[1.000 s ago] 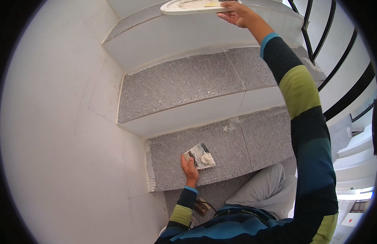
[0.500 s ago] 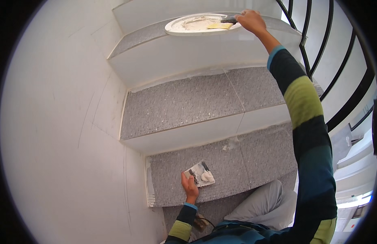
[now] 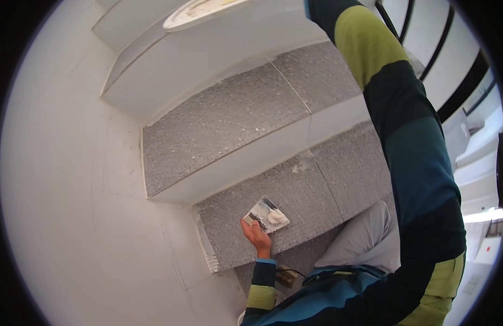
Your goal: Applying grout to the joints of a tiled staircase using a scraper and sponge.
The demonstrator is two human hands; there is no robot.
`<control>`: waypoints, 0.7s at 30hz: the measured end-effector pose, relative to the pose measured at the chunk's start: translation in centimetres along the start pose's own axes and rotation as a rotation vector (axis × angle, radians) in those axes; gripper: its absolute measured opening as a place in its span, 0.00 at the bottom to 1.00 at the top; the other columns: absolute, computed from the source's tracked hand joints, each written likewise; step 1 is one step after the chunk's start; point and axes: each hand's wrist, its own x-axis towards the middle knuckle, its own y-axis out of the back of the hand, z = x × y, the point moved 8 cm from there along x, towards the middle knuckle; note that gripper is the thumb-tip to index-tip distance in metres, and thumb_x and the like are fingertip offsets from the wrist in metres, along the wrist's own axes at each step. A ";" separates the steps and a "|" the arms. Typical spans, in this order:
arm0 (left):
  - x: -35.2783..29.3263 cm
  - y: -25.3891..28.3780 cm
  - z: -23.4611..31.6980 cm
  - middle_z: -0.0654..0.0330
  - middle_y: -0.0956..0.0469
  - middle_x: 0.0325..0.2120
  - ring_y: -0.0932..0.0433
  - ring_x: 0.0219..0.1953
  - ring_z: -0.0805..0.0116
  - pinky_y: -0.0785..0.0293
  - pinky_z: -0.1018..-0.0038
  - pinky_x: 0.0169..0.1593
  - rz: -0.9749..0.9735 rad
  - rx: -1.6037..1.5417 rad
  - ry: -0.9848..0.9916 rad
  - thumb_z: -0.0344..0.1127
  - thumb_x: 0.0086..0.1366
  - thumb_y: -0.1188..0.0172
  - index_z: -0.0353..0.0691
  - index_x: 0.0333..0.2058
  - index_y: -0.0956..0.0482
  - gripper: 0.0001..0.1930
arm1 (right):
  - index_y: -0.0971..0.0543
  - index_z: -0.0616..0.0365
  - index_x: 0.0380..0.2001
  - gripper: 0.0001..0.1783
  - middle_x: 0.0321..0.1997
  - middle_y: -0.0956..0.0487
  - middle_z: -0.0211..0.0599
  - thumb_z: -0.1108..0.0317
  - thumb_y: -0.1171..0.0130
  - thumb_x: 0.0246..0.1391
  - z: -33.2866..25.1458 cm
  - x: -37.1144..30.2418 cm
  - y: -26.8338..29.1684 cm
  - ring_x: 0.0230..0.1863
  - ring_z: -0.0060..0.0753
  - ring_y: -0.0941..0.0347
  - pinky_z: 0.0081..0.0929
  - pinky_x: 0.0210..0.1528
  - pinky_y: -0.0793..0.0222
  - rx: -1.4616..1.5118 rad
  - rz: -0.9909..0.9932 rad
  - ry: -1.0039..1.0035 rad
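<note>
My left hand is closed on the edge of a small square plate, held over the lower stair tread. A lump of white paste sits on the plate, beside dark smears. My right arm reaches far up, its sleeve crossing the right side; the hand itself lies beyond the top edge, so its grip is hidden. Near the top edge a shallow white round pan is partly cut off, resting on the upper step, with a bit of something yellow inside.
Grey speckled stair treads with white risers rise ahead. A white wall bounds the left, and a black metal railing runs along the right. Pale dried smears mark the lower tread. My bent leg is near the lower right.
The view has tilted down and turned, so the pan slid toward the top edge. My right hand, earlier on a dark-handled tool at the pan, has left the picture. The left still holds the plate.
</note>
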 end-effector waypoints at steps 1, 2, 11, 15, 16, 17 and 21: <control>-0.1 -0.1 0.0 0.61 0.35 0.30 0.37 0.32 0.73 0.38 0.78 0.39 0.021 -0.037 0.003 0.35 0.58 0.56 0.35 0.35 0.39 0.10 | 0.29 0.69 0.38 0.19 0.31 0.25 0.48 0.63 0.43 0.47 -0.2 -1.0 1.6 0.36 0.34 0.28 0.24 0.33 0.30 0.176 0.079 -0.007; -0.2 0.4 -0.4 0.61 0.35 0.30 0.37 0.32 0.73 0.38 0.78 0.40 0.020 0.000 -0.028 0.35 0.58 0.56 0.35 0.35 0.39 0.10 | 0.29 0.68 0.38 0.19 0.31 0.25 0.48 0.63 0.43 0.47 -0.6 -2.5 2.8 0.36 0.34 0.28 0.24 0.33 0.30 0.358 0.143 -0.002; 0.5 -0.4 -0.4 0.61 0.32 0.32 0.34 0.34 0.73 0.37 0.78 0.41 -0.129 0.185 0.096 0.32 0.60 0.57 0.34 0.37 0.35 0.09 | 0.25 0.61 0.41 0.16 0.35 0.22 0.39 0.64 0.44 0.50 0.2 -41.4 4.0 0.38 0.29 0.26 0.26 0.43 0.31 0.272 0.107 0.262; 0.8 -2.9 -2.4 0.61 0.30 0.31 0.29 0.32 0.75 0.31 0.77 0.34 -0.258 -0.014 0.476 0.30 0.59 0.58 0.36 0.37 0.33 0.09 | 0.26 0.58 0.42 0.20 0.44 0.26 0.43 0.76 0.43 0.40 2.5 -55.9 -2.3 0.48 0.46 0.32 0.36 0.51 0.37 0.240 -0.173 0.192; 0.6 -3.7 -1.6 0.61 0.30 0.31 0.29 0.32 0.75 0.31 0.77 0.34 -0.252 -0.002 0.492 0.30 0.59 0.58 0.36 0.37 0.33 0.09 | 0.26 0.58 0.42 0.20 0.44 0.26 0.43 0.76 0.43 0.40 2.5 -57.2 -2.7 0.48 0.46 0.32 0.36 0.51 0.37 0.250 -0.182 0.176; 0.2 -5.0 -0.4 0.61 0.30 0.30 0.29 0.28 0.76 0.31 0.78 0.27 -0.312 0.036 0.525 0.30 0.59 0.58 0.36 0.36 0.33 0.08 | 0.26 0.58 0.41 0.22 0.44 0.27 0.43 0.78 0.44 0.37 1.9 -58.4 -3.3 0.50 0.47 0.34 0.37 0.53 0.39 0.245 -0.214 0.223; -0.8 -7.9 2.2 0.62 0.29 0.25 0.29 0.19 0.78 0.35 0.81 0.13 -0.411 0.126 0.501 0.30 0.59 0.59 0.36 0.35 0.34 0.07 | 0.26 0.58 0.39 0.25 0.45 0.29 0.40 0.83 0.47 0.30 -0.2 -59.9 -4.7 0.55 0.48 0.39 0.40 0.56 0.42 0.215 -0.241 0.336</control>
